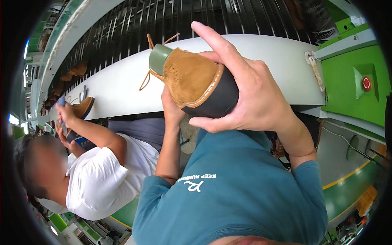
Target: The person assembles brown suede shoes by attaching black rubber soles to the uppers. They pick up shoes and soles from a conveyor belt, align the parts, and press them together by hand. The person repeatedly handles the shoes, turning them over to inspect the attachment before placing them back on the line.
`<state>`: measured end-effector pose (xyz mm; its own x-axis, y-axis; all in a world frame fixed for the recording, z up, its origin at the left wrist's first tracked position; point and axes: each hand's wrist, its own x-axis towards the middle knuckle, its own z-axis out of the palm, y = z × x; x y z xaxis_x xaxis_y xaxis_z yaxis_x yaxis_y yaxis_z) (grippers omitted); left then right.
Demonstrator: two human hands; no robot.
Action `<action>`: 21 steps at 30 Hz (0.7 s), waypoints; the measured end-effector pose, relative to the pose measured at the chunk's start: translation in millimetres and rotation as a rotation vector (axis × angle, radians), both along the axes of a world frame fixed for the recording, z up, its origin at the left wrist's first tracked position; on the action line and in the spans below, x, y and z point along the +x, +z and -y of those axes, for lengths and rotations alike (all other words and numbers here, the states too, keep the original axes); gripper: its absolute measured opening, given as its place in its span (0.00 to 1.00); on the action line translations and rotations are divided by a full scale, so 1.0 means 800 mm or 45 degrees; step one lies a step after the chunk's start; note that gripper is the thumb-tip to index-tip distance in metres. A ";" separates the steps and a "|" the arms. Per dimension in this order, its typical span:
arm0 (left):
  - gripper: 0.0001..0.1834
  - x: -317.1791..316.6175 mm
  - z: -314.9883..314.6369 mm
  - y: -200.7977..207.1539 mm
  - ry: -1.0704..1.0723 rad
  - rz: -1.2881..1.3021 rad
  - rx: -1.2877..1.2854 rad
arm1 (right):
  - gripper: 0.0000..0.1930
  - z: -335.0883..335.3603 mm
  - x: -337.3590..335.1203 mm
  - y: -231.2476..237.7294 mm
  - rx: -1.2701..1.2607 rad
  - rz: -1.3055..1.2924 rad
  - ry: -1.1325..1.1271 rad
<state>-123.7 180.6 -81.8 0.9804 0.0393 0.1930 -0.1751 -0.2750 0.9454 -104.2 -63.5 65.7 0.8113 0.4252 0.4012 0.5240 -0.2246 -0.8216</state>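
Note:
In front of me, above the white bench, I hold a tan suede shoe (190, 77) tilted in both hands. White stitching runs along the seam to its black rounded end. A green shoe last (159, 59) sticks out of the shoe's opening, with thin tan laces (144, 80) hanging loose beside it. My left hand (172, 105) grips the shoe from the left and below; most of its fingers are hidden behind it. Around the black end curves my right hand (245, 87), thumb underneath, index finger stretched away from the shoe, and other fingers partly hidden behind the upper.
A white bench edge (273, 57) runs along a roller conveyor (183, 18). To the left, a co-worker in a white shirt (102, 179) works near another tan shoe (83, 108). At right stands a green machine panel (347, 67) with a red emergency button (366, 83).

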 end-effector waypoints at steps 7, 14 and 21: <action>0.41 -0.002 0.003 0.007 -0.089 -0.003 -0.002 | 0.73 -0.042 -0.007 0.012 -0.003 0.133 -0.114; 0.43 -0.004 0.003 0.000 -0.061 0.047 -0.012 | 0.72 -0.047 -0.016 0.016 -0.056 0.154 -0.050; 0.46 -0.007 0.010 -0.017 0.095 0.192 -0.021 | 0.72 -0.014 -0.022 0.006 -0.158 0.191 0.302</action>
<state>-129.2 172.4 -95.1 0.9347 0.1155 0.3362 -0.2946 -0.2776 0.9144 -121.6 -52.7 70.6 0.6192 0.6489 0.4421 0.6871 -0.1753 -0.7051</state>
